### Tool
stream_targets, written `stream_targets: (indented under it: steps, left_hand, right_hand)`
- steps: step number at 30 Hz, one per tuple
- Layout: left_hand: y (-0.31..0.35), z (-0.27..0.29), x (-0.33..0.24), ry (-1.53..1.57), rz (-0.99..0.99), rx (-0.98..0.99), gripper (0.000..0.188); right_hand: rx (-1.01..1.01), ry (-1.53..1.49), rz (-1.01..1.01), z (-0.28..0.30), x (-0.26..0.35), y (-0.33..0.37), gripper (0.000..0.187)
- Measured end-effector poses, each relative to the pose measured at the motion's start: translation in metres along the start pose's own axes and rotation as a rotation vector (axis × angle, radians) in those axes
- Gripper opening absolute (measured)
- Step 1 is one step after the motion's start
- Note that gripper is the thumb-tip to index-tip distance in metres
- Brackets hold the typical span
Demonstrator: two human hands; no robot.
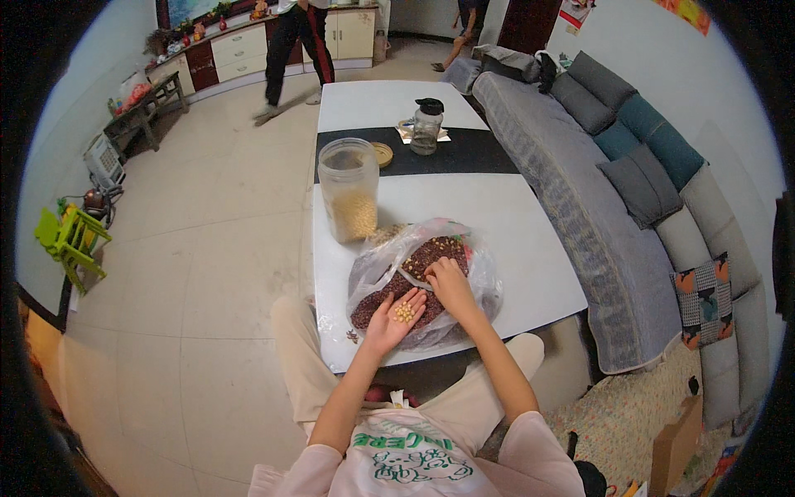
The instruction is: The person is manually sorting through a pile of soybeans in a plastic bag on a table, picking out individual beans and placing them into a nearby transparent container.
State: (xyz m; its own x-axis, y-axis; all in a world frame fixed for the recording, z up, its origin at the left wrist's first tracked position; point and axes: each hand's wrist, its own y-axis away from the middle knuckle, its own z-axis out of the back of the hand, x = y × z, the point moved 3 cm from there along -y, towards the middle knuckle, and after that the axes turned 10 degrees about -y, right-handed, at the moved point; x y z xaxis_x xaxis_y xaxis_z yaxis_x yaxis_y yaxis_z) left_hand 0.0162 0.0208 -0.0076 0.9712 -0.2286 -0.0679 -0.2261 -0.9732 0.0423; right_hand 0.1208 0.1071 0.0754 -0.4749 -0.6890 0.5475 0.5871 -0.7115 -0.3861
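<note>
My left hand [396,321] lies palm up, fingers extended, holding a small heap of yellow beans [404,313] in its palm. My right hand [448,284] reaches into the dark red grains with fingertips pinched together; whatever is between them is hidden. Beneath both hands, a clear plastic bag [490,290] lies opened out on the table. Inside it are dark red grains [373,306]; the farther part, a heap of red grains dotted with yellow beans [437,248], is set off by a pale edge. A tall clear jar [338,178] partly filled with yellow beans stands just beyond the bag.
The white table [530,240] has a black band across it, with a gold lid [382,154] and a black-capped bottle [426,128] there. A grey sofa [555,199] runs along the right. A green chair [73,240] stands far left. Two people [298,45] are at the back.
</note>
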Motion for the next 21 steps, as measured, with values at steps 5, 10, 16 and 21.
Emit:
stream_targets:
  steps: [5, 10, 16, 21]
  left_hand:
    - [0.001, -0.002, 0.002, 0.054, 0.012, 0.010, 0.046]
    - [0.002, -0.003, 0.000, 0.036, 0.000, -0.002, 0.045]
    - [0.001, 0.000, 0.001, 0.051, 0.008, 0.026, 0.045]
    - [0.000, 0.003, 0.001, 0.076, 0.007, 0.049, 0.045]
  right_hand:
    - [0.095, 0.143, 0.016, -0.017, -0.016, -0.008, 0.014]
    - [0.106, 0.176, 0.053, -0.025, -0.017, -0.013, 0.016]
    - [0.164, 0.205, 0.035, -0.032, -0.024, -0.021, 0.017]
    - [0.204, 0.216, 0.043, -0.027, -0.018, -0.022, 0.021]
